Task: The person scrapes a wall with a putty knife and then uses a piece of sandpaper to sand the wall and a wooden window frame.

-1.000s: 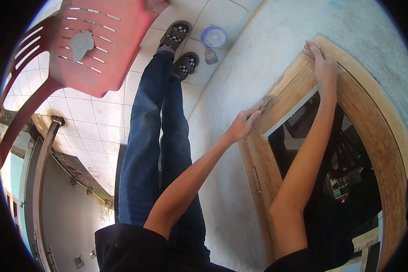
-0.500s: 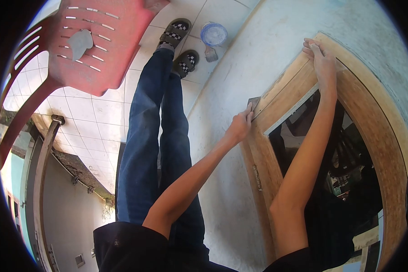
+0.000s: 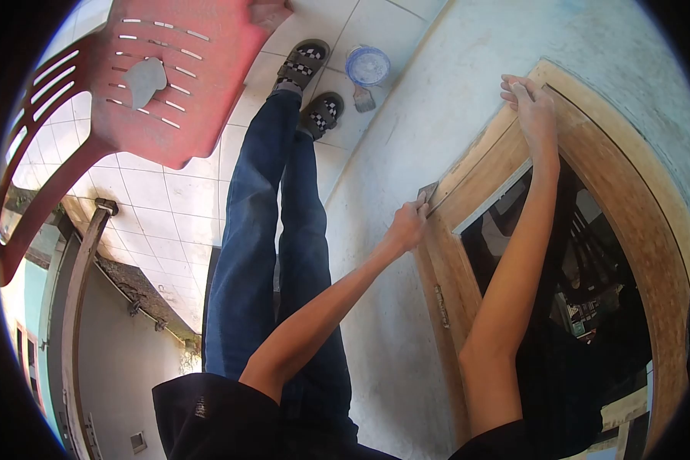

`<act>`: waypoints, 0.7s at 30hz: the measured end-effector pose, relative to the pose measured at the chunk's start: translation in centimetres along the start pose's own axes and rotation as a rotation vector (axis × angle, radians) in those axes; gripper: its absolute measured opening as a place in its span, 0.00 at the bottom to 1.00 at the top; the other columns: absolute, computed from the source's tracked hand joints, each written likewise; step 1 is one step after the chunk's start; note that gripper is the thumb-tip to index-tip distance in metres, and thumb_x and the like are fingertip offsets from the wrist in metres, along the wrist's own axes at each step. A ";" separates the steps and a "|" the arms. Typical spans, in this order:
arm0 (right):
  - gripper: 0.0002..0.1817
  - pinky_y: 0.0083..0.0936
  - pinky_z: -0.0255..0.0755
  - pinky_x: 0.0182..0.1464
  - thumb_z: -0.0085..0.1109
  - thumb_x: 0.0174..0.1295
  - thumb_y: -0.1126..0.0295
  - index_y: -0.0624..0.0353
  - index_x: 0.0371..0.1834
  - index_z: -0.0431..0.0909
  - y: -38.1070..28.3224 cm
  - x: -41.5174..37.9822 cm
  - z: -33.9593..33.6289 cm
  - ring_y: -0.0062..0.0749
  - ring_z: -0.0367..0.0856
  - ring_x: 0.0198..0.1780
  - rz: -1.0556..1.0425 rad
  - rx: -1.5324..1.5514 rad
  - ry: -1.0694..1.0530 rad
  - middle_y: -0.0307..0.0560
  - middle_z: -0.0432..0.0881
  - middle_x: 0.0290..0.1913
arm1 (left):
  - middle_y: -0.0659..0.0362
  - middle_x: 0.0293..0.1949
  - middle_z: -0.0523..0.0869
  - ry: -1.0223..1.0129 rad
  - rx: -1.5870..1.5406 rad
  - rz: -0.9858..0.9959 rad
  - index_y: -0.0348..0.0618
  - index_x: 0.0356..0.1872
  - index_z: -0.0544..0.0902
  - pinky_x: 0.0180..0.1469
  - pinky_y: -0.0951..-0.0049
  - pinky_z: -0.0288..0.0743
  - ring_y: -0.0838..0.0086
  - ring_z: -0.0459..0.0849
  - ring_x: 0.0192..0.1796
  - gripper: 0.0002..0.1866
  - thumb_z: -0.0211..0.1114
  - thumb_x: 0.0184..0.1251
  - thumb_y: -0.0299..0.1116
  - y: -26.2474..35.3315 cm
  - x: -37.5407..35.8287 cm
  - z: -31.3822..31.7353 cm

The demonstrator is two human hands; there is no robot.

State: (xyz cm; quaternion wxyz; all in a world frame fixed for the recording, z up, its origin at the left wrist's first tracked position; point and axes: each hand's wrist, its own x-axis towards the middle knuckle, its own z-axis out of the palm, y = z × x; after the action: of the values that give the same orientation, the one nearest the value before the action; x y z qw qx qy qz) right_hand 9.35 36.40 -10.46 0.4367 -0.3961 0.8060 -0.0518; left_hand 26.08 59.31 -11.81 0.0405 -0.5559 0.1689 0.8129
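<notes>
My left hand (image 3: 411, 224) is closed on a flat scraper (image 3: 428, 191), whose greyish blade shows past the fingers. The blade lies where the wooden window frame (image 3: 479, 175) meets the pale wall. At the frame's upper corner, my right hand (image 3: 530, 106) rests with its fingers apart, the fingertips reaching past the outer edge toward the wall. I see nothing held in it. Dark glass (image 3: 583, 253) fills the frame below my right forearm, and a metal hinge (image 3: 441, 307) sits on its left side.
A blue-rimmed tub (image 3: 368, 67) of whitish material stands on the tiled floor near my sandals, with a brush (image 3: 363, 99) beside it. A red plastic chair (image 3: 169, 115) with a grey patch is at the upper left. A wooden rail (image 3: 77, 284) runs along the left.
My right hand has shifted slightly left and down along the frame's corner, its fingers now further past the edge. The left hand keeps the scraper at nearly the same spot. The view has tilted slightly.
</notes>
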 end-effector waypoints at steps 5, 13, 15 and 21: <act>0.15 0.28 0.74 0.51 0.47 0.68 0.68 0.61 0.48 0.81 2.6 -0.6 1.7 0.31 0.83 0.48 0.014 -0.140 -0.053 0.49 0.86 0.44 | 0.57 0.15 0.73 0.204 0.043 0.188 0.38 0.70 0.63 0.17 0.67 0.71 0.72 0.74 0.14 0.25 0.47 0.76 0.38 -1.8 5.4 2.1; 0.17 0.51 0.38 0.75 0.48 0.65 0.68 0.44 0.54 0.80 7.4 -4.4 8.5 0.39 0.60 0.73 -0.381 -1.537 -0.470 0.45 0.68 0.69 | 0.59 0.15 0.72 0.005 -0.021 -0.011 0.40 0.70 0.64 0.14 0.68 0.68 0.73 0.70 0.12 0.25 0.47 0.75 0.38 0.8 3.9 -0.6; 0.18 0.52 0.30 0.76 0.45 0.65 0.65 0.44 0.56 0.79 7.9 -4.3 8.3 0.39 0.52 0.76 -0.357 -1.528 -0.502 0.45 0.64 0.72 | 0.61 0.14 0.69 0.019 -0.036 -0.072 0.41 0.70 0.64 0.13 0.69 0.66 0.75 0.68 0.11 0.25 0.47 0.75 0.38 1.0 5.6 -0.6; 0.20 0.50 0.32 0.76 0.42 0.66 0.64 0.47 0.57 0.79 8.0 -3.8 8.4 0.39 0.54 0.76 -0.417 -1.524 -0.582 0.45 0.64 0.72 | 0.61 0.14 0.68 -0.087 -0.030 -0.053 0.38 0.69 0.65 0.13 0.70 0.66 0.75 0.67 0.11 0.25 0.47 0.75 0.39 0.7 -0.1 -1.6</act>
State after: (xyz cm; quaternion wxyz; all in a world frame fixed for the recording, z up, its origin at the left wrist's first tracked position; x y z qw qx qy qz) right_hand 12.01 46.66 -16.54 0.2218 -0.7210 0.3861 0.5309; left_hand 27.34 58.20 -12.09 0.0610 -0.5249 0.1399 0.8374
